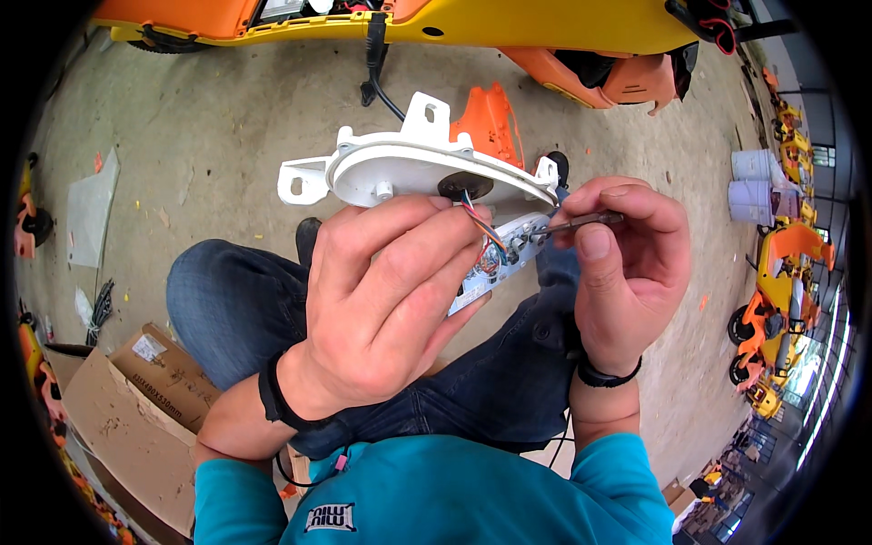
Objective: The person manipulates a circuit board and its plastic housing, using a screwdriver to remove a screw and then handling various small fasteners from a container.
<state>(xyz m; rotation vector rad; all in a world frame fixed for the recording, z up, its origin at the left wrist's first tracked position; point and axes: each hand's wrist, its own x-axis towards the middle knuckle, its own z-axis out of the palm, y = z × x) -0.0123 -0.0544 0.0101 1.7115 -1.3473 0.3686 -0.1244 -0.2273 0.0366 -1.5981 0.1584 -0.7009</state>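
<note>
My left hand (pixel 391 291) is closed around a light-coloured circuit board (pixel 470 296), steadying it at a tilt above my lap. Thin multicoloured wires (pixel 488 230) run from the board toward a dark round opening in a white plastic housing (pixel 400 163) with slotted mounting tabs. Between the thumb and fingers of my right hand (pixel 631 259) is a slim pointed metal tool (pixel 586 221), its tip at the board's right end. Whether that tip touches the board is too small to tell. My left fingers partly hide the board and the housing's near edge.
A yellow and orange vehicle body (pixel 545 25) spans the far side, with a black cable (pixel 386 91) hanging toward the housing. An orange plastic part (pixel 490 123) lies behind it. An open cardboard box (pixel 136 409) stands at left; white buckets (pixel 751 200) and more vehicles are at right.
</note>
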